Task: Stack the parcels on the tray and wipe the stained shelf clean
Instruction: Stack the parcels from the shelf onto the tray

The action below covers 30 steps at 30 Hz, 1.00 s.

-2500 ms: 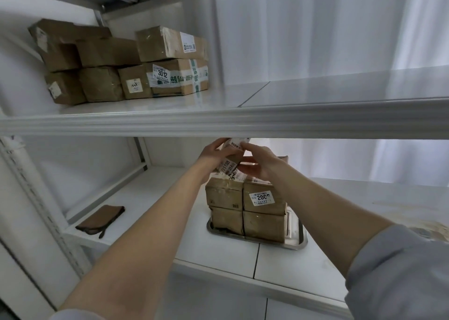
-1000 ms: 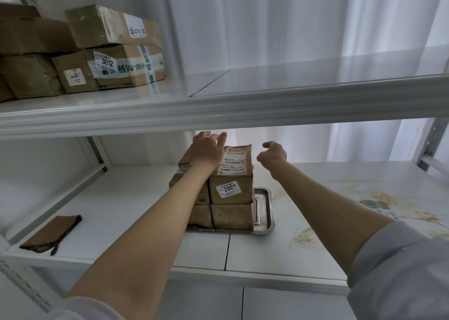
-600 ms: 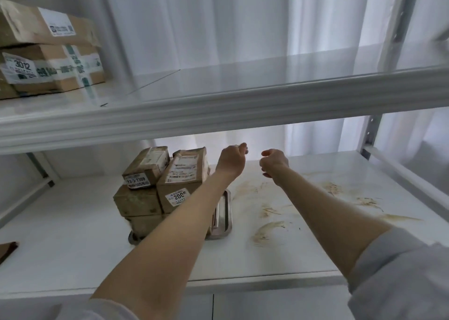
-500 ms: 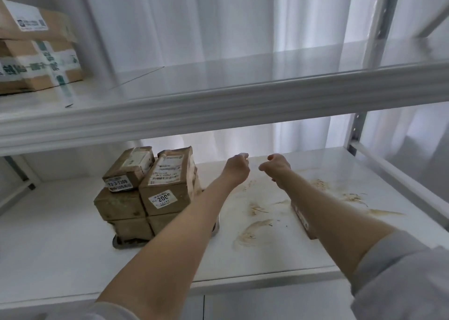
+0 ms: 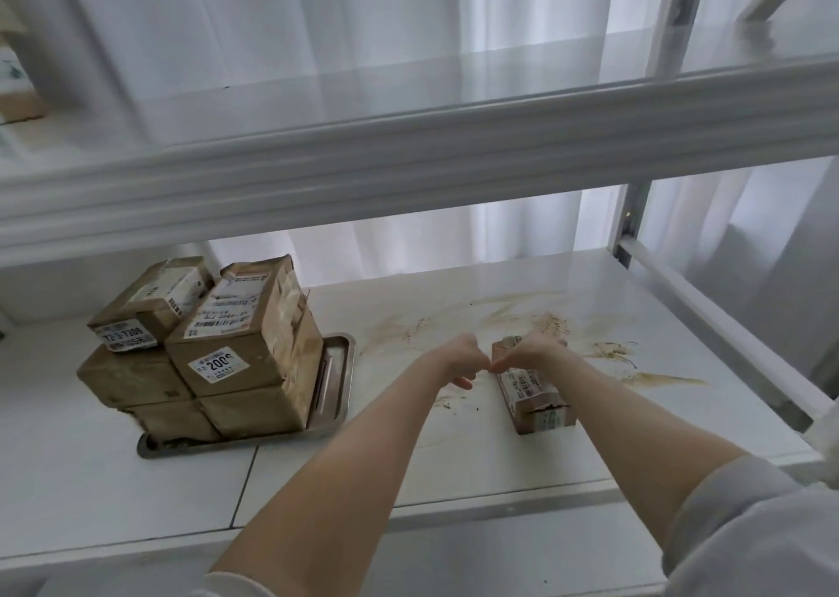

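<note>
Several brown parcels (image 5: 213,347) with white labels are stacked in two layers on a metal tray (image 5: 338,369) at the left of the lower white shelf (image 5: 454,469). One more parcel (image 5: 533,399) lies alone on the right, among brown stains (image 5: 608,349) smeared over the shelf. My right hand (image 5: 533,351) lies curled over that parcel's far end. Just left of the parcel is my left hand (image 5: 458,360), fingers curled, with nothing visible in it; its knuckles meet the right hand.
The upper shelf's thick front edge (image 5: 408,165) overhangs close above my hands. A metal upright (image 5: 629,220) and a side rail (image 5: 726,324) bound the shelf on the right. White curtains hang behind.
My hands left the stack on the tray and moved right across the stained shelf. My view swung right with them. The right hand now covers the lone parcel.
</note>
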Each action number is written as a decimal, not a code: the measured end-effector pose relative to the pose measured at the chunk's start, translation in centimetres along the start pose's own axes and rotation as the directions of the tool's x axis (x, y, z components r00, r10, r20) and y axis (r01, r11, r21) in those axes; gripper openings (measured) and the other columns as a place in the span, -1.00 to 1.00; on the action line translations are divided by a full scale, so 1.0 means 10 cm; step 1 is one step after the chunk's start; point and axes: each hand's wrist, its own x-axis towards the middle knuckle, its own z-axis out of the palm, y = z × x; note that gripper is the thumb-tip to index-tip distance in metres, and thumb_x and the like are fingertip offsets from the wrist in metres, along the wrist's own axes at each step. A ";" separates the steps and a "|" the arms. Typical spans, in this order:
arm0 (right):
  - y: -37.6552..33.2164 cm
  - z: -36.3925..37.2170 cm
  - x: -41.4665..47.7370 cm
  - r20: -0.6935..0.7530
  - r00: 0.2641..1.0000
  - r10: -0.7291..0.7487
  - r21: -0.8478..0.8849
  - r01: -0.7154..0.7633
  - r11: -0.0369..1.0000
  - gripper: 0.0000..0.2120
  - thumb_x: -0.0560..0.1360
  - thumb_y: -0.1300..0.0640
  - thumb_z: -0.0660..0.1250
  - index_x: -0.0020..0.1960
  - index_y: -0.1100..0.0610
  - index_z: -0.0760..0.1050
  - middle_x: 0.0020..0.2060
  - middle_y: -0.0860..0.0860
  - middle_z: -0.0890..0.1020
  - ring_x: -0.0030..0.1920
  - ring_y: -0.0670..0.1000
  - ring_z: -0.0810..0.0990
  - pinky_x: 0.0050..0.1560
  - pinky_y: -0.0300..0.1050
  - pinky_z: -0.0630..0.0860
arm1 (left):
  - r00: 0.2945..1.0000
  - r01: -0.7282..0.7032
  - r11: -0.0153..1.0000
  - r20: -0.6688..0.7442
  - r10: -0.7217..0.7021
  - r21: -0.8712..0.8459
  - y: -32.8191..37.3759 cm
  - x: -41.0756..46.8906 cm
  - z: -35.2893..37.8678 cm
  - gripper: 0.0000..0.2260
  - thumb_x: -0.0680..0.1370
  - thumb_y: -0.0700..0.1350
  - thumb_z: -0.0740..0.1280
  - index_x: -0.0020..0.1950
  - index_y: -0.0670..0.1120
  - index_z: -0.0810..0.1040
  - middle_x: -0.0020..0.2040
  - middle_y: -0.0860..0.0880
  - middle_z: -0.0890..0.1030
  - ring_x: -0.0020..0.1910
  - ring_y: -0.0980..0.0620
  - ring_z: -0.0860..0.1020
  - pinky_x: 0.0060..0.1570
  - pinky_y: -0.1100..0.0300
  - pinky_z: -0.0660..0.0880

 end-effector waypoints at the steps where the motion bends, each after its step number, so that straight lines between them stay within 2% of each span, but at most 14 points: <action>1: -0.02 0.00 -0.11 -0.025 1.000 -0.012 -0.005 0.011 1.000 0.30 0.10 -0.35 0.54 0.56 0.18 -0.05 0.45 0.18 0.22 0.42 0.20 0.27 0.32 0.02 0.35 | 1.000 0.003 1.000 -0.007 -0.003 -0.006 -0.01 0.00 -0.01 -0.54 0.58 -0.22 0.25 0.44 -0.27 0.22 0.17 -0.16 0.42 0.08 -0.05 0.48 0.13 0.05 0.55; 3: -0.07 0.01 -0.25 -0.042 0.998 -0.044 -0.024 0.043 0.999 0.17 0.24 -0.21 0.56 0.56 0.18 -0.08 0.44 0.20 0.21 0.39 0.20 0.29 0.20 -0.04 0.43 | 0.999 0.013 1.000 -0.033 -0.013 -0.013 -0.05 0.00 -0.04 -0.56 0.58 -0.21 0.24 0.42 -0.28 0.24 0.22 -0.19 0.44 0.09 -0.06 0.48 0.11 0.06 0.56; 5: -0.11 0.01 -0.30 0.007 0.995 -0.102 -0.002 0.102 0.995 0.08 0.31 -0.12 0.54 0.54 0.20 -0.05 0.41 0.24 0.21 0.36 0.20 0.33 0.18 -0.03 0.46 | 0.998 0.025 1.000 -0.062 -0.026 -0.019 -0.11 -0.03 -0.09 -0.63 0.58 -0.20 0.24 0.36 -0.28 0.31 0.18 -0.18 0.45 0.08 -0.05 0.49 0.08 0.07 0.57; 7: -0.16 0.02 -0.31 0.086 0.983 -0.161 0.037 0.159 0.987 -0.04 0.29 -0.07 0.57 0.48 0.22 0.13 0.34 0.24 0.33 0.25 0.18 0.45 0.05 -0.03 0.52 | 0.995 0.035 0.999 -0.087 -0.037 -0.031 -0.16 -0.07 -0.15 -0.72 0.57 -0.18 0.26 0.23 -0.27 0.39 0.11 -0.15 0.45 0.06 -0.04 0.47 0.06 0.08 0.56; 10: -0.27 0.05 -0.36 0.159 0.945 -0.285 0.137 0.264 0.955 -0.38 0.31 -0.01 0.56 0.21 0.26 0.42 0.10 0.17 0.54 0.04 0.12 0.55 -0.18 -0.15 0.51 | 0.984 0.040 0.999 -0.175 -0.045 -0.033 -0.24 -0.17 -0.25 -0.80 0.55 -0.10 0.28 0.08 -0.21 0.42 -0.07 -0.10 0.41 -0.07 -0.04 0.41 -0.07 0.10 0.46; 12: -0.37 0.07 -0.46 0.196 0.919 -0.341 0.302 0.274 0.913 -0.56 0.36 0.00 0.51 0.08 0.23 0.47 -0.08 0.13 0.59 -0.10 0.09 0.58 -0.18 -0.15 0.51 | 0.964 0.027 0.997 -0.262 -0.045 -0.072 -0.30 -0.24 -0.35 -0.78 0.57 -0.04 0.26 -0.01 -0.21 0.43 -0.09 -0.10 0.41 -0.09 -0.05 0.39 -0.07 0.10 0.40; 14: -0.48 0.08 -0.57 0.217 0.895 -0.389 0.430 0.270 0.862 -0.62 0.40 -0.02 0.46 0.07 0.17 0.45 -0.13 0.12 0.60 -0.17 0.07 0.60 -0.12 -0.07 0.55 | 0.948 0.001 0.987 -0.315 -0.052 -0.159 -0.35 -0.36 -0.45 -0.67 0.58 0.02 0.25 0.12 -0.25 0.47 0.00 -0.10 0.41 0.02 -0.06 0.42 0.04 0.10 0.40; 16: -0.59 0.10 -0.65 0.210 0.865 -0.456 0.533 0.290 0.795 -0.68 0.44 0.03 0.42 0.09 0.15 0.43 -0.16 0.10 0.59 -0.21 0.05 0.59 -0.20 -0.09 0.57 | 0.944 0.001 0.961 -0.318 -0.092 -0.275 -0.41 -0.47 -0.55 -0.55 0.58 0.06 0.25 0.35 -0.20 0.39 0.17 -0.08 0.43 0.26 -0.07 0.39 0.23 0.05 0.36; 17: -0.65 0.11 -0.68 0.204 0.850 -0.485 0.578 0.295 0.761 -0.67 0.44 0.06 0.40 0.13 0.15 0.41 -0.16 0.11 0.58 -0.21 0.06 0.59 -0.21 -0.07 0.57 | 0.948 0.011 0.947 -0.297 -0.112 -0.321 -0.45 -0.51 -0.60 -0.51 0.57 0.08 0.26 0.40 -0.16 0.35 0.30 -0.09 0.42 0.36 -0.08 0.34 0.30 0.01 0.34; 19: -0.74 0.12 -0.72 0.195 0.825 -0.530 0.663 0.287 0.691 -0.61 0.43 0.09 0.38 0.21 0.14 0.39 -0.10 0.15 0.59 -0.13 0.12 0.60 -0.01 0.07 0.61 | 0.959 0.039 0.919 -0.243 -0.144 -0.392 -0.53 -0.58 -0.68 -0.44 0.53 0.14 0.28 0.45 -0.09 0.29 0.45 -0.08 0.31 0.44 -0.09 0.26 0.36 -0.05 0.30; 21: -0.80 0.13 -0.79 0.186 0.804 -0.565 0.726 0.275 0.630 -0.55 0.42 0.10 0.37 0.27 0.14 0.38 -0.05 0.18 0.58 -0.04 0.18 0.59 0.12 0.15 0.56 | 0.962 0.053 0.885 -0.214 -0.170 -0.462 -0.63 -0.65 -0.75 -0.36 0.49 0.17 0.31 0.48 -0.08 0.23 0.49 -0.10 0.25 0.46 -0.09 0.24 0.35 -0.03 0.29; 24: -0.89 0.14 -0.90 0.178 0.792 -0.584 0.810 0.219 0.544 -0.59 0.44 0.14 0.32 0.27 0.17 0.39 -0.08 0.15 0.55 -0.08 0.14 0.55 -0.08 0.02 0.56 | 0.957 0.001 0.830 -0.241 -0.163 -0.557 -0.75 -0.74 -0.88 -0.29 0.47 0.16 0.35 0.50 -0.10 0.16 0.50 -0.15 0.23 0.47 -0.12 0.23 0.40 -0.05 0.28; 27: -0.95 0.13 -0.98 0.188 0.792 -0.581 0.868 0.143 0.475 -0.77 0.48 0.14 0.26 0.12 0.17 0.44 -0.16 0.11 0.52 -0.17 0.08 0.52 -0.19 -0.07 0.51 | 0.959 -0.053 0.786 -0.252 -0.133 -0.616 -0.81 -0.80 -1.03 -0.27 0.47 0.14 0.35 0.52 -0.07 0.10 0.51 -0.17 0.21 0.48 -0.15 0.20 0.40 -0.06 0.26; 30: -1.01 0.15 -1.08 0.208 0.786 -0.582 0.904 0.073 0.422 -0.85 0.52 0.11 0.23 0.03 0.16 0.44 -0.21 0.08 0.47 -0.28 0.04 0.46 -0.43 -0.19 0.46 | 0.967 -0.067 0.792 -0.237 -0.099 -0.607 -0.84 -0.86 -1.15 -0.26 0.47 0.14 0.35 0.53 -0.06 0.09 0.51 -0.16 0.20 0.50 -0.14 0.18 0.39 -0.06 0.24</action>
